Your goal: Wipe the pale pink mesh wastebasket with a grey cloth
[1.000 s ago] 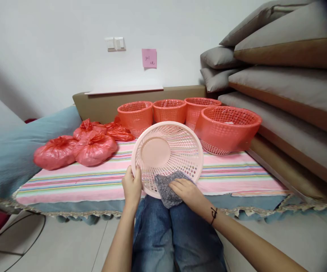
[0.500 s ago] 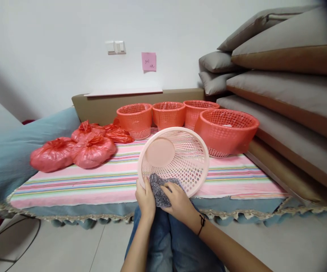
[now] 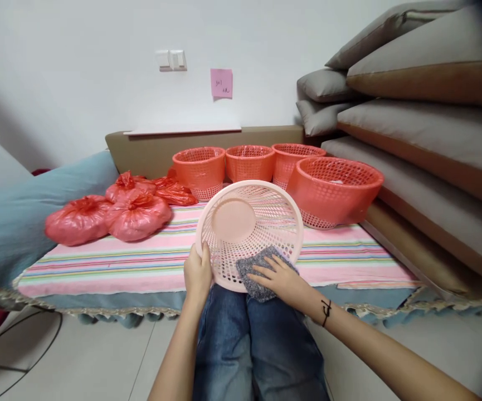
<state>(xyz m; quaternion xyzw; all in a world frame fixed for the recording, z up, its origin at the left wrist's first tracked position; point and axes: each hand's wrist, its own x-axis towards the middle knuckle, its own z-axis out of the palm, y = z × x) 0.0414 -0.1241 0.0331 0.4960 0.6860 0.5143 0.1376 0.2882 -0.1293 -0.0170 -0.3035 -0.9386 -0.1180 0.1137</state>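
Observation:
A pale pink plastic basket (image 3: 266, 214) with a lattice wall is tilted above my knees, its wide mouth facing me and its round base at the far left. My left hand (image 3: 198, 273) grips the rim at the lower left, thumb on the inside. A speckled grey cloth (image 3: 247, 264) lies over the lower right of the rim. Over it my right hand (image 3: 280, 278) presses with fingers spread, holding the cloth against the basket's inner wall. The right thumb is hidden.
Several red baskets, one a larger red basket (image 3: 335, 192), stand behind on a striped cloth (image 3: 140, 267). Knotted red plastic bags (image 3: 138, 214) lie at left. Grey and brown cushions (image 3: 424, 133) are stacked at right. A pink note (image 3: 221, 83) is on the wall.
My right hand and the cloth have moved right along the rim, away from my left hand. My left hand has shifted left on the rim, and the basket has moved slightly left.

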